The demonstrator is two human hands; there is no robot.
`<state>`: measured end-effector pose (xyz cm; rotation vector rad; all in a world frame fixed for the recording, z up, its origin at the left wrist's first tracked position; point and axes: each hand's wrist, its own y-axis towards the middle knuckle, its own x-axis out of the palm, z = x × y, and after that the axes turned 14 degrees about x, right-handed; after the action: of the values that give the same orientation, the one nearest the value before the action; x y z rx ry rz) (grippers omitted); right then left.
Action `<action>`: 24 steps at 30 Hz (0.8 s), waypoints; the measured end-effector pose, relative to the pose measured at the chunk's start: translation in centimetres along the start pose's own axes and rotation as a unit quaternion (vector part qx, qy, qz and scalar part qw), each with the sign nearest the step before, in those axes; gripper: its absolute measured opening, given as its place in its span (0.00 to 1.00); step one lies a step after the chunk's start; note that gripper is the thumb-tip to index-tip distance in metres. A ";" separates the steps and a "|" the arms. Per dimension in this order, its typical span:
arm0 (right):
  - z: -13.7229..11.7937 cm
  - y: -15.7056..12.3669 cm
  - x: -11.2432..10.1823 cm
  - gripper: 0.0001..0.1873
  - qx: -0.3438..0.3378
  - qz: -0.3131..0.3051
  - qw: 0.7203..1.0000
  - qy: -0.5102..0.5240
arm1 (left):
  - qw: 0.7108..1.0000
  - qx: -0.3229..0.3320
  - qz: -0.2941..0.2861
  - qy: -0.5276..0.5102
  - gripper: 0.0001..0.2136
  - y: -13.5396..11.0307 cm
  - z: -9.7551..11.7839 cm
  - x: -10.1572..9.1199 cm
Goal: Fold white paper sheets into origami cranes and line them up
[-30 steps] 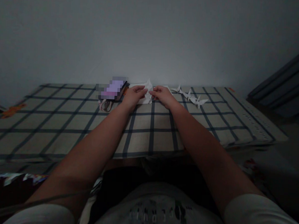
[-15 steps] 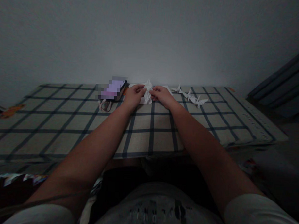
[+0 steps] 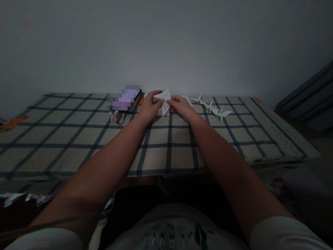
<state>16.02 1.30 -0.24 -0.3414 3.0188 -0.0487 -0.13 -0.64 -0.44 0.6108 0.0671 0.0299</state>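
Note:
A creased piece of white folded paper (image 3: 166, 103) is upright between my two hands near the back of the table. My left hand (image 3: 151, 105) pinches its left side with the thumb, the index finger raised and stretched forward. On the other side my right hand (image 3: 180, 106) grips the paper between thumb and fingers. Flat white paper (image 3: 187, 99) lies beneath and behind the hands, mostly hidden by them. To the right sit several white origami cranes (image 3: 213, 108) in a slanting row.
A phone (image 3: 126, 98) with a blurred screen leans left of my hands, a pale strap loop (image 3: 117, 117) in front of it. The table wears a checked cloth (image 3: 157, 157). A plain wall (image 3: 169, 41) rises behind; a dark curtain (image 3: 317, 97) hangs at right.
My left index finger has lifted and straightened away from the paper. The folded paper has tilted or shifted slightly right. My right hand has barely moved.

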 end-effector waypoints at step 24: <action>0.3 0.1 -0.2 0.07 -0.015 -0.026 1.000 0.009 | 0.999 -0.013 -0.007 0.047 0.18 0.5 -1.3 -0.5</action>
<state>16.26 1.48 -0.47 -0.4237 3.0318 -0.0114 -0.74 0.46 -1.16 0.5820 0.1618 0.0458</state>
